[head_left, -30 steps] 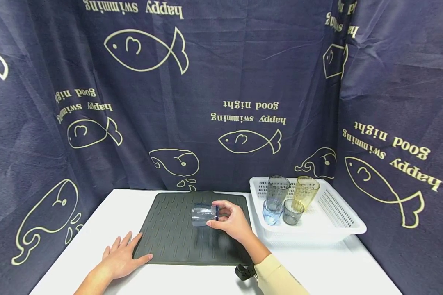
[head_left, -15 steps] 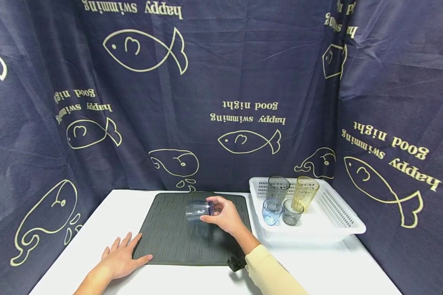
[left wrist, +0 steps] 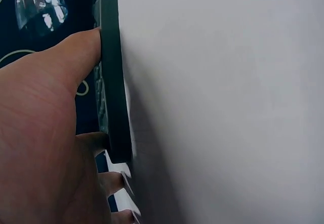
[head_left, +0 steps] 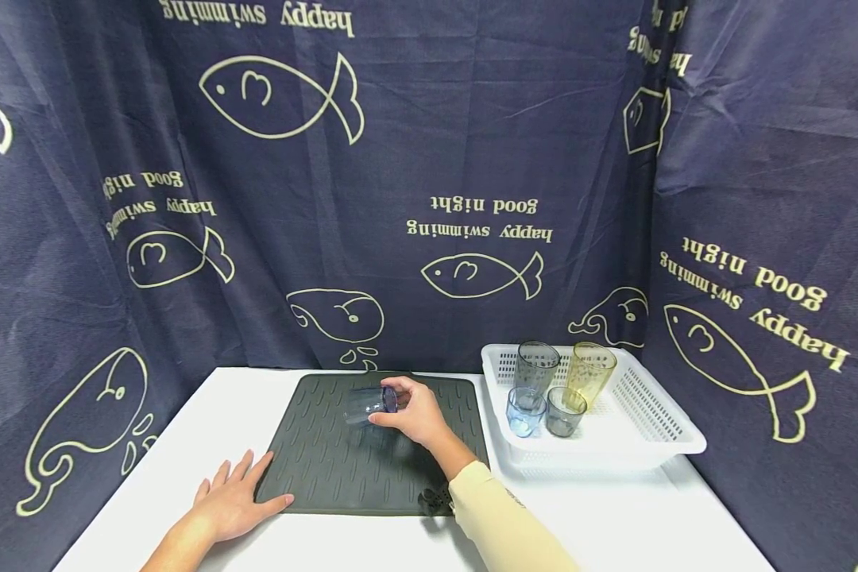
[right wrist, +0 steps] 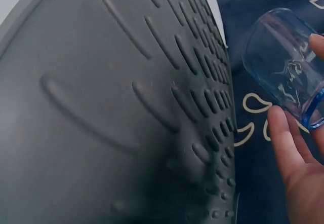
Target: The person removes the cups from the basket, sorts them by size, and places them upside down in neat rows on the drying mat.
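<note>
A navy curtain [head_left: 372, 191] printed with pale fish, whales and upside-down lettering hangs behind a white table [head_left: 693, 524], where a dark grey ridged drying mat [head_left: 314, 469] lies. My right hand [head_left: 416, 411] pinches a clear blue glass tumbler [head_left: 363, 405] near its thick base, thumb on one side and fingers on the other. I hold the tumbler tipped on its side above the mat, apart from it, its mouth facing the mat's left; raised script shows on its wall. My left hand [head_left: 230, 500] lies with fingers straight and spread at the mat's near left corner, the thumb touching the mat's edge. A cream sleeve [head_left: 511, 516] covers my right forearm, and a black device [head_left: 436, 500] sits below that wrist, over the mat's near edge. Just right of the mat stands a white perforated plastic basket [head_left: 593, 459]. In the basket's end nearest the mat are a tall grey glass [head_left: 536, 369], a tall yellow glass [head_left: 590, 377], a short light blue glass [head_left: 524, 415] and a short grey glass [head_left: 563, 415].
</note>
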Available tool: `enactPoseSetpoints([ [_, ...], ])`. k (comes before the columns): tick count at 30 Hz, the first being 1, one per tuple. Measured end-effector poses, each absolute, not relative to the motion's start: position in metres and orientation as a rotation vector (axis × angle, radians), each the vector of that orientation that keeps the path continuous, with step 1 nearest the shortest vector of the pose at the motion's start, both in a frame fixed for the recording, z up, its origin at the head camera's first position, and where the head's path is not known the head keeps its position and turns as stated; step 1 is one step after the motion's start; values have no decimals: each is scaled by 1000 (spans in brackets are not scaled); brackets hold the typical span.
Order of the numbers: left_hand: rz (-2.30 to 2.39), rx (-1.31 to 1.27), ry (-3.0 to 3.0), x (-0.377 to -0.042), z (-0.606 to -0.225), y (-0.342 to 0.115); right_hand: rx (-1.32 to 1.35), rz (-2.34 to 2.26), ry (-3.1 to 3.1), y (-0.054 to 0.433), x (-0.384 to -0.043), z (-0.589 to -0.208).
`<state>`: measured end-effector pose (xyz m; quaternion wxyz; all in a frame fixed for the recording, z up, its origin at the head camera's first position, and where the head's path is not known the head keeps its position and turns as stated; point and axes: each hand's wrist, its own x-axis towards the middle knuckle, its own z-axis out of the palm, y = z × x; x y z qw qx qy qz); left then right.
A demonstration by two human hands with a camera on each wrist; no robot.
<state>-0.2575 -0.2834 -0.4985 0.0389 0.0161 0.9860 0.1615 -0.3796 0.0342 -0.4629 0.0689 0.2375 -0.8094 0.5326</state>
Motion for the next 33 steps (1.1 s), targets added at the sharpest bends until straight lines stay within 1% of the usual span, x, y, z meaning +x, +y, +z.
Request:
enactPoseSetpoints([
  [18, 493, 40, 3025, -257, -494, -281, 578, 1565, -2465, -2, -392, -471],
  [33, 481, 44, 3030, -259, -493, -281, 550, 1691, -2389, -34, -406, -477],
])
